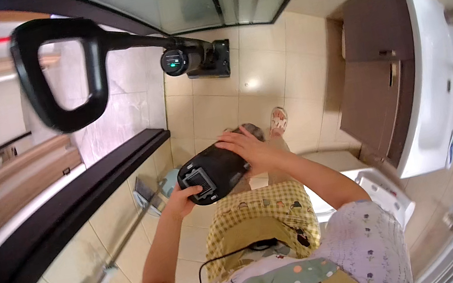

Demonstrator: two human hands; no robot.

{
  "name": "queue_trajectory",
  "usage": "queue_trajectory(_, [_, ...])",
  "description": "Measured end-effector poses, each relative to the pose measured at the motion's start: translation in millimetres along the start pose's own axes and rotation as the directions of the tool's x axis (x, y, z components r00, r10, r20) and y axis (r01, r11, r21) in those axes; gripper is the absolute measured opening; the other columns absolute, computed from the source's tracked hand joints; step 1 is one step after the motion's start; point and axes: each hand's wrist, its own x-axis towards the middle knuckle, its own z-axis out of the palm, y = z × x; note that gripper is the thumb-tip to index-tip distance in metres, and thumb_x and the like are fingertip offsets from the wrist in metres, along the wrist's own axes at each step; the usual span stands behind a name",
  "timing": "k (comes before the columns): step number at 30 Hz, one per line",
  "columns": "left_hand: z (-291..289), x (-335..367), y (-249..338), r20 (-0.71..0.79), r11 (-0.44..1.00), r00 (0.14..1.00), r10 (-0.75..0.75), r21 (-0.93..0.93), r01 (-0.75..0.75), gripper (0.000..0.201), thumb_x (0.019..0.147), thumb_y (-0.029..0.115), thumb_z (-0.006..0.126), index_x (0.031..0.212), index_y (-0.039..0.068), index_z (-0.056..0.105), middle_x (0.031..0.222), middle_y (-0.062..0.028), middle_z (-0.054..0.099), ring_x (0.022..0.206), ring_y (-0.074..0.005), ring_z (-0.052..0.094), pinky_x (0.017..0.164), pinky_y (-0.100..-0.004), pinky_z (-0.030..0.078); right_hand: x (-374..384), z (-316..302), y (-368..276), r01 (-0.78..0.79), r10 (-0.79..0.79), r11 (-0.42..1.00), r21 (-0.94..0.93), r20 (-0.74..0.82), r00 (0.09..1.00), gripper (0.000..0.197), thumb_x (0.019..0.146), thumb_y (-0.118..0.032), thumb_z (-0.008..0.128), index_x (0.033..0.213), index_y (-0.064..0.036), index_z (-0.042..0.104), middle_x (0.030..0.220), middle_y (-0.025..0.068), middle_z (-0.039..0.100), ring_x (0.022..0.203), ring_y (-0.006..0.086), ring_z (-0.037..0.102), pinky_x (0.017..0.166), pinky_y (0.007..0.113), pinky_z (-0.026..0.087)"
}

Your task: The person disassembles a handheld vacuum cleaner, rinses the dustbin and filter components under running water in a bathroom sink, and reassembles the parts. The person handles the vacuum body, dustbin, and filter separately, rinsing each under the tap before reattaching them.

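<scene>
The black container (222, 169) was in the air in front of the wearer's waist, tilted, one end turned up toward me, and any markings on it were too small for me to read. It looked smooth and dark, longer than wide, with rounded edges and a ribbed grey grille (198, 183) framed in that end. The left hand (180, 202) gripped this end, its thumb beside the grille and its fingers mostly hidden underneath. The right hand (249, 151) lay over the far part, fingers slightly spread and curved around the casing; I could not tell where its thumb was. Just below hung a yellow checked apron (252, 203). Beyond, a floor cleaner (96, 73) with a black loop handle stood on the tiled floor (262, 68), its round display (175, 61) lit with a green mark too tiny for me to make out. To the right I saw a brown cabinet (374, 103) under a white sink (434, 99).
</scene>
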Motion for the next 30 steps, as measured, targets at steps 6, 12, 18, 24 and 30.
queue_trajectory(6, [-100,104,-47,-0.169,0.982,0.969,0.178,-0.035,-0.186,0.064,0.075,-0.005,0.07,0.132,0.008,0.044,0.128,-0.0128,0.05,0.12,-0.0303,0.049,0.099,-0.0436,0.047,73,161,99,-0.399,0.401,0.916,0.044,-0.159,0.902,0.101,0.068,0.0,0.073,0.15,-0.0216,0.017,0.15,0.0124,0.023,0.128,0.0361,0.039,0.102,0.049,0.037])
queue_trajectory(12, [-187,238,-86,-0.5,0.953,0.846,0.185,-0.12,-0.279,0.058,0.083,-0.01,0.057,0.135,0.011,0.042,0.129,-0.0128,0.05,0.117,-0.0285,0.052,0.094,-0.0401,0.052,148,311,206,-0.429,0.692,0.632,0.646,-0.221,0.687,0.077,0.077,0.002,0.056,0.147,-0.0121,0.027,0.147,0.0191,0.028,0.117,0.0361,0.048,0.094,0.04,0.045])
queue_trajectory(18, [-324,342,-132,-0.54,0.825,0.818,0.199,-0.358,-0.437,0.042,0.093,0.005,0.05,0.134,0.009,0.039,0.124,-0.0154,0.051,0.109,-0.0293,0.055,0.09,-0.0446,0.05,213,374,259,-0.363,0.631,0.594,0.718,-0.135,0.764,0.067,0.081,-0.006,0.053,0.144,-0.0063,0.031,0.148,0.0173,0.031,0.128,0.0306,0.044,0.1,0.036,0.042])
queue_trajectory(24, [-370,375,-134,-0.571,0.744,0.8,0.184,-0.451,-0.494,0.047,0.094,0.009,0.053,0.137,0.004,0.037,0.136,-0.0202,0.042,0.125,-0.0365,0.043,0.105,-0.0553,0.038,196,380,299,-0.311,0.595,0.567,0.763,-0.118,0.795,0.05,0.083,-0.004,0.055,0.131,-0.0046,0.045,0.128,0.016,0.05,0.106,0.0257,0.059,0.09,0.034,0.049])
queue_trajectory(30, [-398,370,-141,-0.631,0.776,0.745,0.215,-0.353,-0.522,0.053,0.093,0.016,0.058,0.139,0.003,0.035,0.137,-0.019,0.042,0.125,-0.0356,0.044,0.103,-0.053,0.04,139,352,322,-0.305,0.669,0.503,0.808,-0.141,0.73,0.04,0.085,-0.006,0.055,0.125,-0.0044,0.051,0.115,0.0129,0.059,0.094,0.0204,0.063,0.084,0.031,0.05])
